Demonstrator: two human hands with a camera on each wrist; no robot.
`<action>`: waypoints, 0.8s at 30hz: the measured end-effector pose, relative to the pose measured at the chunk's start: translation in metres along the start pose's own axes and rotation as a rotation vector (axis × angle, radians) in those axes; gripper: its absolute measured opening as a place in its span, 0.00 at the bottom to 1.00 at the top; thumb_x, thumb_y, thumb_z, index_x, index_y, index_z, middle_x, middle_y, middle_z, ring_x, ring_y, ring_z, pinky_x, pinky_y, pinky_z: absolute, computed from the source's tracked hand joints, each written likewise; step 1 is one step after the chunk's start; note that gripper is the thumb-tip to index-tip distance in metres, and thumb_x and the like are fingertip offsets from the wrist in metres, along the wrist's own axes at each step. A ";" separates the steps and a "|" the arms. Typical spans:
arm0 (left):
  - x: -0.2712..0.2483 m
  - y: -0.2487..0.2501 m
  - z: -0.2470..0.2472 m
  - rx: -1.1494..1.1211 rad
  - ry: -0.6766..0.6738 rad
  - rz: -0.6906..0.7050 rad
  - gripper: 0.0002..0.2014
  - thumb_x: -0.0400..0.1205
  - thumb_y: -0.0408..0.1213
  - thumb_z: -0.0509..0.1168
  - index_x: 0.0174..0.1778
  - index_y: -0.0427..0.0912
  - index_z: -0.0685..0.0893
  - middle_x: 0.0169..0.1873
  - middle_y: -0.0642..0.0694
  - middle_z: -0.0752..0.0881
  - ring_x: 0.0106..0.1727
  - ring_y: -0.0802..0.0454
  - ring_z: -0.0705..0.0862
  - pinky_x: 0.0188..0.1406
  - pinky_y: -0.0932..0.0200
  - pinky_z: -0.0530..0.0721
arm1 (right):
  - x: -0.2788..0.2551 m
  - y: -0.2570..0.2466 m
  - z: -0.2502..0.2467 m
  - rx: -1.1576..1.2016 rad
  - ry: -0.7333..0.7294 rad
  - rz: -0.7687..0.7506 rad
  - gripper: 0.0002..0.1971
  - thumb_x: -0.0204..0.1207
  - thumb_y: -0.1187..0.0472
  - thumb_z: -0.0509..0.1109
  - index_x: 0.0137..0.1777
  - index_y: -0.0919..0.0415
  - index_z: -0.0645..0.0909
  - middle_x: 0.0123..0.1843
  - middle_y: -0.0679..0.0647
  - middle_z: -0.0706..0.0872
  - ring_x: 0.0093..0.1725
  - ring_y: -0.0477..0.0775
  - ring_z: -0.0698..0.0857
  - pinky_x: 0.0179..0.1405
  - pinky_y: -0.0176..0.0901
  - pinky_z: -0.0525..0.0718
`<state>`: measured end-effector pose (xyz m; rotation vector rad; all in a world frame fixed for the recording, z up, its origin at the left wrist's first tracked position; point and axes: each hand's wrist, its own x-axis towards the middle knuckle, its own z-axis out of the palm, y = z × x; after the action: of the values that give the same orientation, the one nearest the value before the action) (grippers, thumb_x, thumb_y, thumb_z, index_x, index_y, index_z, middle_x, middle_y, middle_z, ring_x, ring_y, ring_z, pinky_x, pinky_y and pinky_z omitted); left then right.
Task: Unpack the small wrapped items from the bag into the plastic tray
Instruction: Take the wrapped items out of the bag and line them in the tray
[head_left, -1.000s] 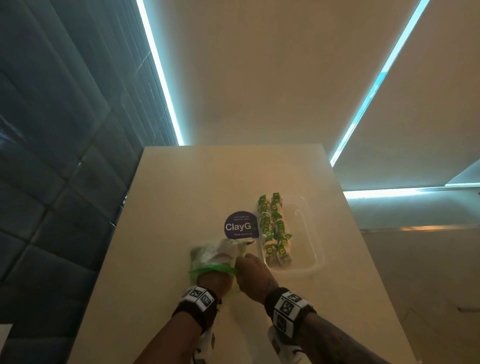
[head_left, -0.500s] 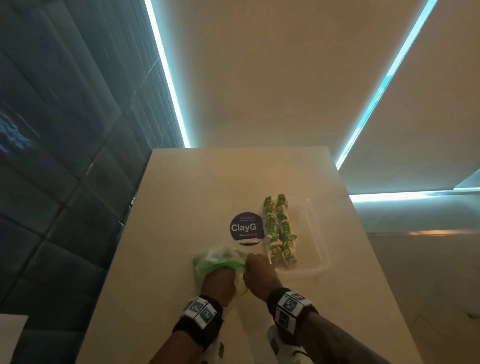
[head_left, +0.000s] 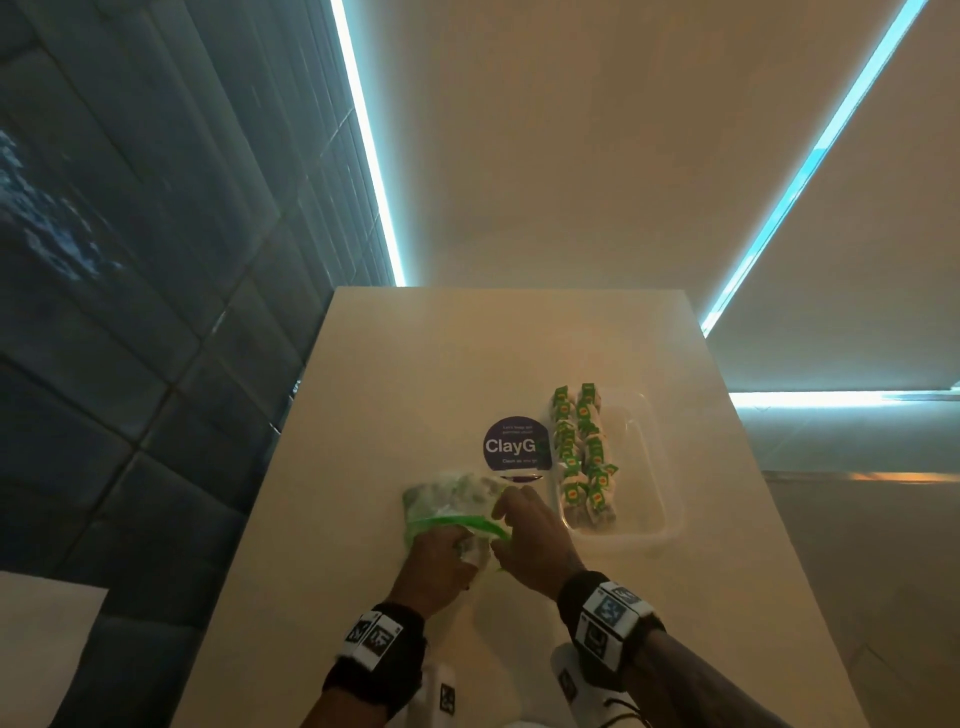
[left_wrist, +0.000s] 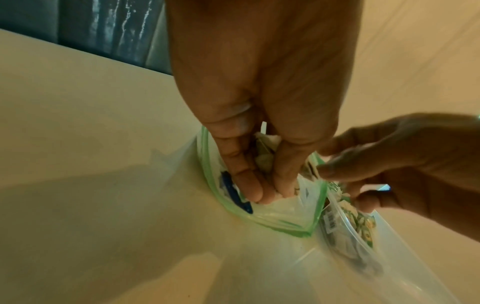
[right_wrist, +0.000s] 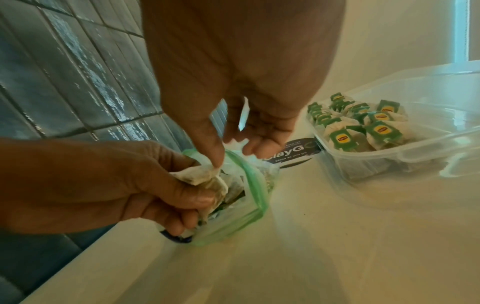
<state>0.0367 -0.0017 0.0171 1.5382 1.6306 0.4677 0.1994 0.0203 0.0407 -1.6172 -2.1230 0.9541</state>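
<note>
Left hand (head_left: 441, 558) deeper, bag (head_left: 452, 493) contents blurred

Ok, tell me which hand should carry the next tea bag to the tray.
Probably the right hand: it is nearer the plastic tray. The left hand grips a tea bag at the zip bag mouth.

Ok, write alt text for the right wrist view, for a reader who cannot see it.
The left hand grips a tea bag at the mouth of a green-rimmed plastic bag, which the right hand pinches open on a pale table. To the right, a clear plastic tray holds rows of green-tagged tea bags.
</note>
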 end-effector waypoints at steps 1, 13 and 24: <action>0.000 -0.001 -0.001 -0.014 -0.024 -0.009 0.06 0.76 0.32 0.71 0.47 0.43 0.89 0.36 0.49 0.89 0.32 0.57 0.87 0.32 0.63 0.88 | -0.003 -0.003 0.000 0.032 0.004 -0.087 0.16 0.72 0.63 0.74 0.58 0.55 0.76 0.61 0.47 0.74 0.50 0.45 0.76 0.39 0.27 0.78; -0.009 0.000 -0.010 -0.307 -0.053 -0.080 0.10 0.73 0.28 0.75 0.44 0.48 0.90 0.33 0.43 0.90 0.30 0.51 0.87 0.34 0.51 0.88 | -0.011 0.004 0.012 0.067 0.024 -0.152 0.05 0.77 0.60 0.71 0.50 0.56 0.87 0.48 0.40 0.79 0.42 0.35 0.78 0.42 0.27 0.74; -0.022 0.002 0.001 -0.531 0.143 -0.199 0.03 0.77 0.37 0.76 0.38 0.48 0.92 0.33 0.44 0.91 0.30 0.46 0.88 0.29 0.54 0.88 | -0.009 0.011 0.014 0.331 0.044 0.140 0.04 0.75 0.61 0.75 0.44 0.61 0.84 0.39 0.54 0.88 0.35 0.49 0.85 0.36 0.40 0.86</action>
<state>0.0370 -0.0221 0.0252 0.9577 1.5800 0.8377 0.2023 0.0087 0.0242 -1.6135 -1.7292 1.2269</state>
